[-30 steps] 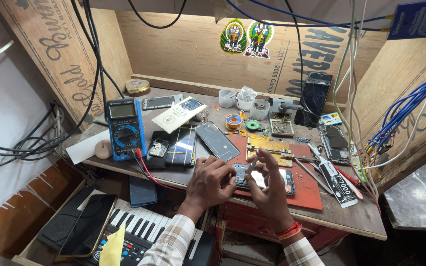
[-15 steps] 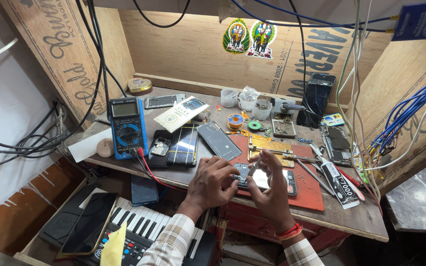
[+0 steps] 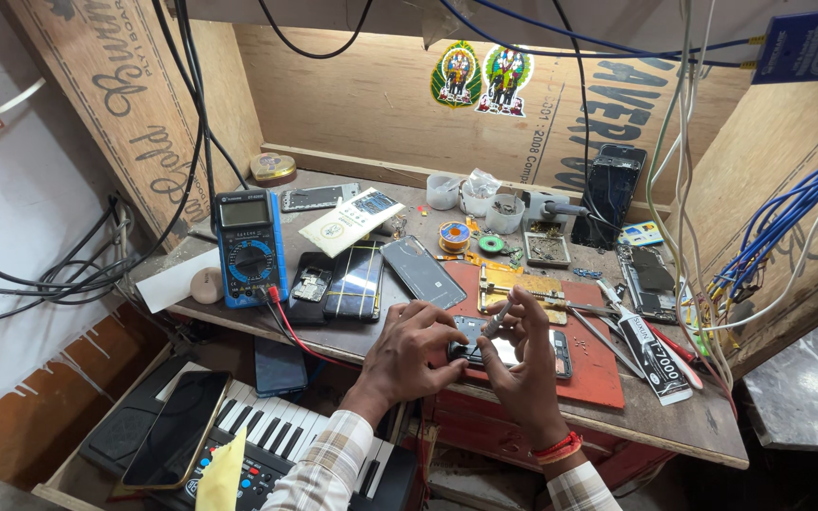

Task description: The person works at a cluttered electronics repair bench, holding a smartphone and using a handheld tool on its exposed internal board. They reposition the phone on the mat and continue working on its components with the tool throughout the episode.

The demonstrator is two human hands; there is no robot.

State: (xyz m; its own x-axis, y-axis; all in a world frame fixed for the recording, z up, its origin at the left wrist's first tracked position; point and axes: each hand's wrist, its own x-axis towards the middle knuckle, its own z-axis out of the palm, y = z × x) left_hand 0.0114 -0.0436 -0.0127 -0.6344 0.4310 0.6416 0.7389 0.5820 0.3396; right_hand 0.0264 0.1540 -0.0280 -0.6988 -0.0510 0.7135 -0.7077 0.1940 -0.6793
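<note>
An opened dark phone (image 3: 553, 352) lies on a red work mat (image 3: 589, 374) at the bench's front edge. My left hand (image 3: 407, 352) presses on the phone's left end, fingers curled over it. My right hand (image 3: 527, 364) hovers over the phone's middle and pinches a slim grey tool (image 3: 495, 320) with its tip pointing down at the phone. A red thread band circles my right wrist. The phone's middle is hidden under my fingers.
A blue multimeter (image 3: 249, 248) with a red lead stands at left, beside several phones and back covers (image 3: 420, 271). Small white cups (image 3: 473, 195), solder spools, tweezers (image 3: 596, 339) and hanging cables (image 3: 688, 142) crowd the back and right. A keyboard (image 3: 267, 445) sits below the bench.
My right hand has lifted slightly and now shows the slim tool upright over the phone. The left hand stays on the phone's left end.
</note>
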